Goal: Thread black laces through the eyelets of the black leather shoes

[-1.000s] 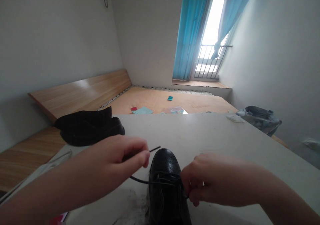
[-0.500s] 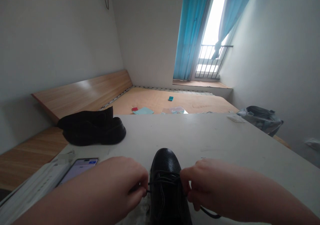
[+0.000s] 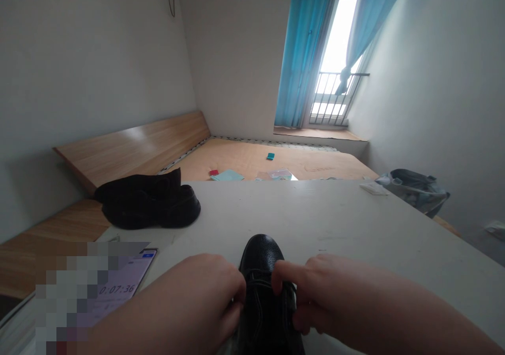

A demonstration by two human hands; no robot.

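A black leather shoe point(image 3: 261, 255) stands toe-away on the white table point(image 3: 339, 218) right in front of me. My left hand point(image 3: 197, 297) is closed at the shoe's left side, fingers pinched at the black laces. My right hand point(image 3: 319, 292) is closed at the right side, its fingers curled over the lacing. The two hands almost meet above the shoe's tongue. The laces themselves are mostly hidden under my fingers.
A second black shoe point(image 3: 152, 206) lies at the table's far left. A phone point(image 3: 118, 292) showing a timer lies left of my left hand. A wooden bed frame point(image 3: 252, 158) with small items stands behind; a grey bag point(image 3: 414, 189) sits at right by the wall.
My left hand, which held a lace end up and out to the left, has come down to the shoe. Both hands have closed in together over the lacing.
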